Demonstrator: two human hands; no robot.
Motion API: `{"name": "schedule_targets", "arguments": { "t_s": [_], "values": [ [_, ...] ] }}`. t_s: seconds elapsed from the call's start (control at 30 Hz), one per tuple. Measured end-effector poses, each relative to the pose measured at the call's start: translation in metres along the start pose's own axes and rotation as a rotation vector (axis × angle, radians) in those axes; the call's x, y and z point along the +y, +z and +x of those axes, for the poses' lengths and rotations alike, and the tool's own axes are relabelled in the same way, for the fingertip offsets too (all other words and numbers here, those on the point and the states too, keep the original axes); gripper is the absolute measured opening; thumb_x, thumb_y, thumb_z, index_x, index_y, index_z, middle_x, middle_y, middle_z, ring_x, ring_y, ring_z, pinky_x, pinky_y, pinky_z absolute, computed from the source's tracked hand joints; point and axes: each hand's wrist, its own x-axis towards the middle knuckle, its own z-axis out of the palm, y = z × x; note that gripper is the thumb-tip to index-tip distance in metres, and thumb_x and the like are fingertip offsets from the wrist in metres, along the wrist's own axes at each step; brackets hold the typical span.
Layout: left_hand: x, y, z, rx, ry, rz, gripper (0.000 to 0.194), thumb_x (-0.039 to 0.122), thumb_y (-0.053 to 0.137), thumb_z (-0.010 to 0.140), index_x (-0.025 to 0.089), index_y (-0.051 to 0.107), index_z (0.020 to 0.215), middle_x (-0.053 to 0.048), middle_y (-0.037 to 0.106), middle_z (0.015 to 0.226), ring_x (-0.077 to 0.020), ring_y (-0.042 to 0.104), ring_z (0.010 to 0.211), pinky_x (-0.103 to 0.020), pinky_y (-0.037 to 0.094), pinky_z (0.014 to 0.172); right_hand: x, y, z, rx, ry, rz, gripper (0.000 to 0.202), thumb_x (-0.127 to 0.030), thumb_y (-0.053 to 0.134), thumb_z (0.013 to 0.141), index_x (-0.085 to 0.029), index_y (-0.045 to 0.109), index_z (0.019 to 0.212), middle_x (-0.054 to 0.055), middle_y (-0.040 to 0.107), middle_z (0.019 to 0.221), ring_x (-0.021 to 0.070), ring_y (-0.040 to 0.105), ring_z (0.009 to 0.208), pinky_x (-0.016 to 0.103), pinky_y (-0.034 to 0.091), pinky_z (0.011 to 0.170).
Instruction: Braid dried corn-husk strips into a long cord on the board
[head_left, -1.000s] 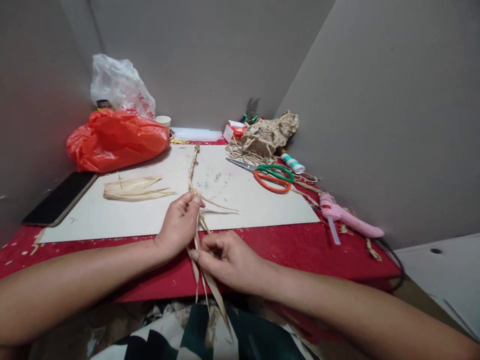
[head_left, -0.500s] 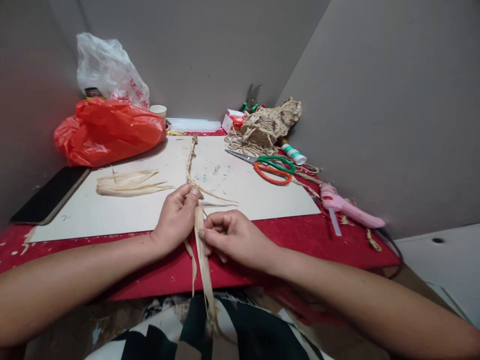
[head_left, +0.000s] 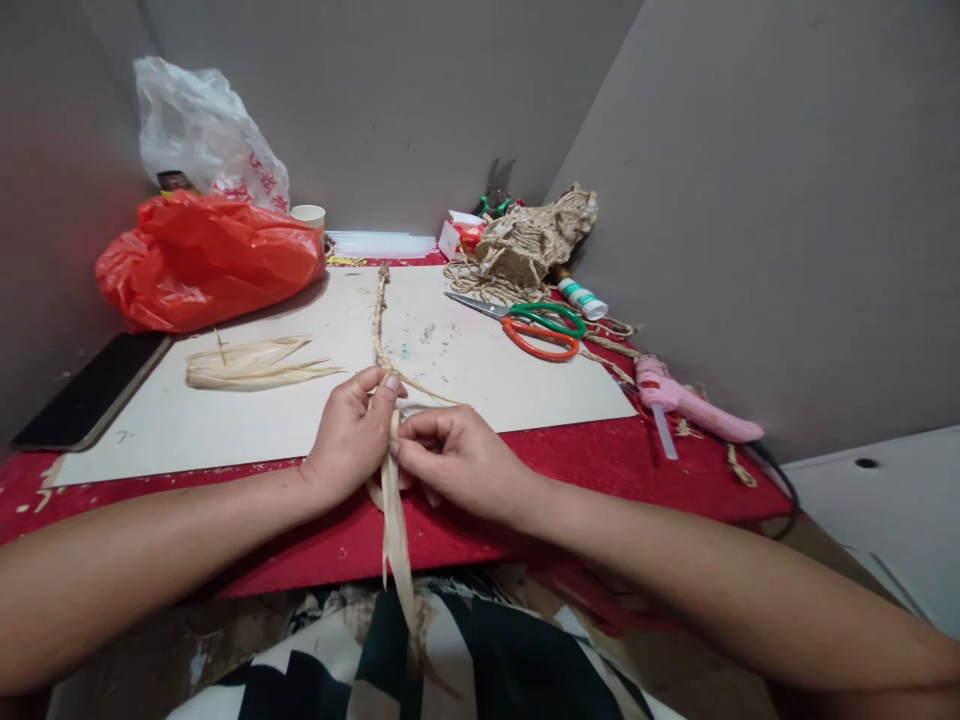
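Note:
A thin braided husk cord [head_left: 379, 315] runs up the white board from my left hand [head_left: 356, 425], whose thumb and fingers pinch its lower end. Below that pinch, pale husk strips [head_left: 395, 520] hang over the table's front edge toward my lap. My right hand [head_left: 457, 455] is closed on the strips just under the left fingers, thumb against forefinger. One thin strand [head_left: 427, 390] sticks out to the right above my right hand. More loose dry husks [head_left: 251, 365] lie on the board to the left.
Scissors [head_left: 525, 325] lie on the board's right side, near coiled cord and a woven piece [head_left: 536, 240]. A pink glue gun [head_left: 690, 400] rests at the right. Red bag [head_left: 217, 260], phone [head_left: 94, 390] and paper cup [head_left: 309, 215] stand or lie left. Red cloth [head_left: 315, 545] covers the table.
My right hand has moved slightly left and up, closer to my left hand. The hanging strips have shifted left and look more gathered. The view has shifted a little.

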Motion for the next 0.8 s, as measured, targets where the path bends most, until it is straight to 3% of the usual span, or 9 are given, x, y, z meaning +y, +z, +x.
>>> {"name": "schedule_targets", "arguments": {
  "t_s": [0.17,0.27,0.37,0.5,0.67,0.73,0.8],
  "values": [
    [-0.003,0.0,0.001,-0.04,0.001,-0.041,0.028,0.042,0.049,0.083,0.016,0.056,0.075,0.005,0.044,0.051,-0.008,0.04,0.047,-0.019,0.032,0.048,-0.001,0.004,0.001,0.124,-0.302,-0.278,0.025,-0.014,0.047,0.071,-0.017,0.035,0.05,-0.005,0.035,0.048,0.0053,0.031,0.047,0.02,0.026,0.046],
    [-0.003,0.0,0.0,-0.053,-0.012,-0.067,0.028,0.042,0.048,0.084,0.017,0.054,0.076,0.005,0.043,0.049,-0.0077,0.04,0.045,-0.019,0.03,0.045,0.001,0.004,0.004,0.179,-0.319,-0.386,0.022,-0.013,0.047,0.07,-0.017,0.037,0.051,-0.005,0.037,0.049,0.0057,0.032,0.048,0.02,0.026,0.048],
    [-0.001,-0.002,-0.001,-0.065,-0.038,-0.115,0.027,0.043,0.047,0.085,0.017,0.052,0.077,0.008,0.037,0.045,-0.0061,0.034,0.041,-0.017,0.026,0.042,0.006,-0.003,0.007,0.226,-0.23,-0.4,0.02,-0.014,0.049,0.069,-0.017,0.04,0.051,-0.005,0.039,0.048,0.0059,0.033,0.047,0.02,0.026,0.047],
    [0.0,-0.001,0.0,-0.067,-0.07,-0.191,0.027,0.043,0.048,0.084,0.017,0.052,0.077,0.009,0.035,0.043,-0.005,0.029,0.039,-0.016,0.023,0.04,0.007,-0.016,0.004,0.227,-0.162,-0.191,0.018,-0.021,0.05,0.075,-0.016,0.047,0.058,-0.003,0.047,0.052,0.0072,0.039,0.049,0.02,0.032,0.049],
    [-0.001,0.0,0.003,-0.038,-0.097,-0.2,0.026,0.042,0.05,0.083,0.017,0.053,0.077,0.008,0.038,0.044,-0.0048,0.03,0.038,-0.016,0.022,0.04,-0.005,-0.028,-0.002,0.266,-0.183,0.279,0.02,-0.037,0.052,0.081,-0.018,0.049,0.075,0.0,0.056,0.066,0.011,0.051,0.06,0.024,0.043,0.06],
    [-0.001,0.0,0.003,-0.035,-0.095,-0.185,0.026,0.041,0.049,0.084,0.017,0.053,0.076,0.008,0.038,0.043,-0.0048,0.03,0.038,-0.017,0.022,0.04,-0.01,-0.038,-0.004,0.238,-0.129,0.459,0.023,-0.042,0.051,0.081,-0.02,0.044,0.077,-0.003,0.052,0.059,0.0101,0.048,0.052,0.025,0.044,0.057],
    [-0.002,-0.001,0.002,-0.034,-0.09,-0.161,0.026,0.041,0.047,0.084,0.017,0.053,0.076,0.008,0.038,0.043,-0.005,0.03,0.037,-0.017,0.021,0.04,-0.016,-0.058,-0.008,0.24,-0.081,0.543,0.023,-0.042,0.052,0.08,-0.022,0.04,0.075,-0.008,0.038,0.048,0.0067,0.034,0.039,0.022,0.037,0.045]
  ]
}}
